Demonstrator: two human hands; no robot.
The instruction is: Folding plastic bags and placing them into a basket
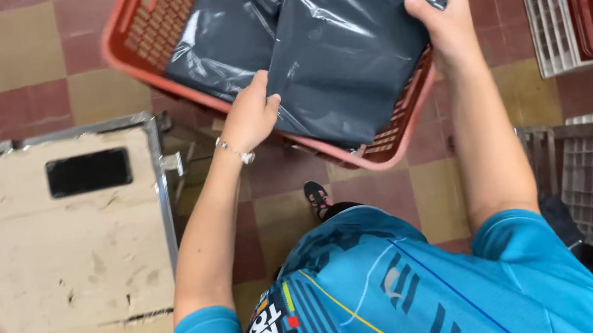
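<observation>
Holding a dark grey plastic mailer bag over the red basket, another grey bag lying beyond the grips, left hand pinches its lower edge, right hand clamps the top corner; keeping both grips firm should stop the slick film slipping.

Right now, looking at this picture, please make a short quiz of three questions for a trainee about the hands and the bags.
1. True or false: both hands grip the same dark grey plastic bag.
2. Where does the second grey bag lie? A) in the red basket B) on the tiled floor C) on the beige table
3. Which wrist wears a thin bracelet?

Key
1. True: the left hand holds the lower edge, the right hand the upper corner.
2. A
3. The left wrist.
</observation>
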